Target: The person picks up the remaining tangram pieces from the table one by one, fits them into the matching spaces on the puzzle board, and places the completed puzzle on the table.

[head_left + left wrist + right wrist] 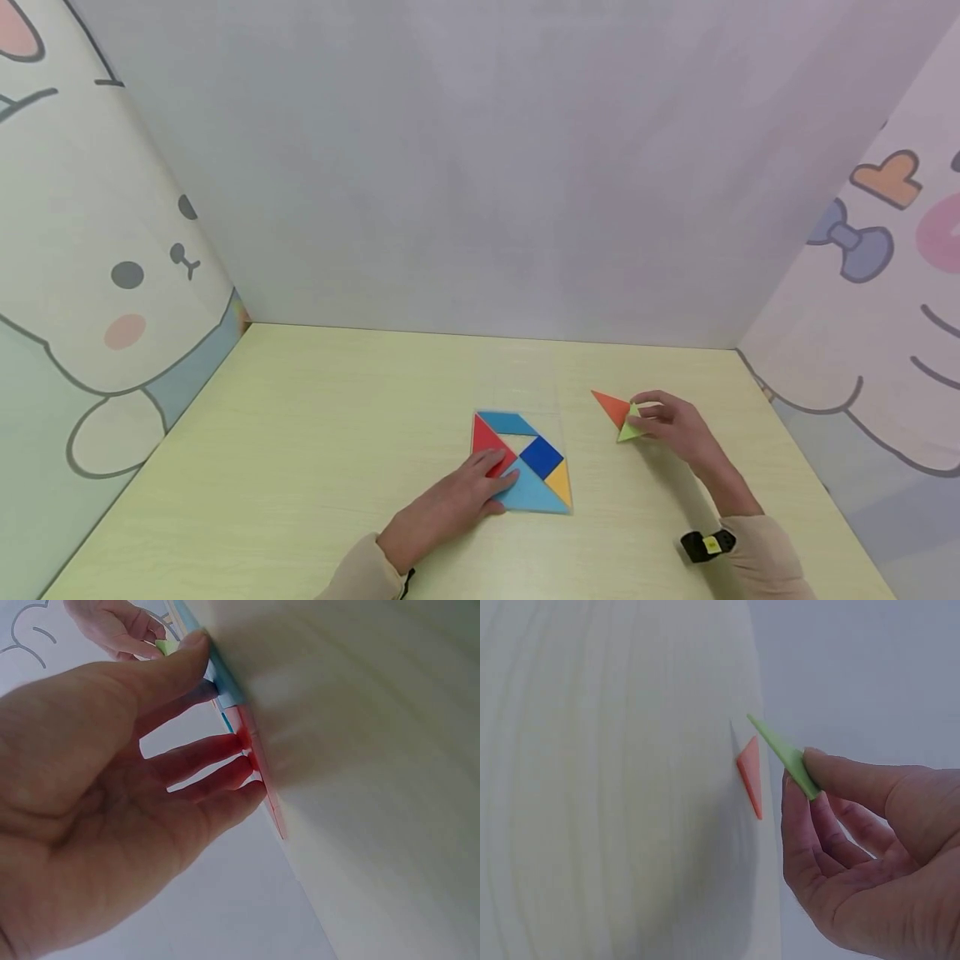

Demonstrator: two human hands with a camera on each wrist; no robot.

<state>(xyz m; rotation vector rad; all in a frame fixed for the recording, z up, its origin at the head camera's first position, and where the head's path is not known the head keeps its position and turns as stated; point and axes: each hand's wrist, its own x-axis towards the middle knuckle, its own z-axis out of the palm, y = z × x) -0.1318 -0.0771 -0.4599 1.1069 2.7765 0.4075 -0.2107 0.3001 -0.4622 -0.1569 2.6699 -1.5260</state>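
Observation:
A light green triangle tile [789,759] is pinched between the thumb and fingers of my right hand [672,427], tilted above the table. Just left of it in the head view, an orange-red triangle tile [611,406] lies on the tabletop. My left hand [450,497] rests on a group of flat tangram tiles, its fingers extended over the red triangle [483,435] and the light blue triangle [534,493]. Part of both is hidden under that hand. Beside them lie a dark blue square [542,457], a yellow triangle [559,482] and a blue parallelogram [507,422].
The grouped tiles lie within a clear-edged square outline, with a pale gap among them. A faint transparent sheet [517,375] extends behind. The pale wooden table [300,417] is bounded by a plain back wall [480,208] and side panels with cartoon drawings.

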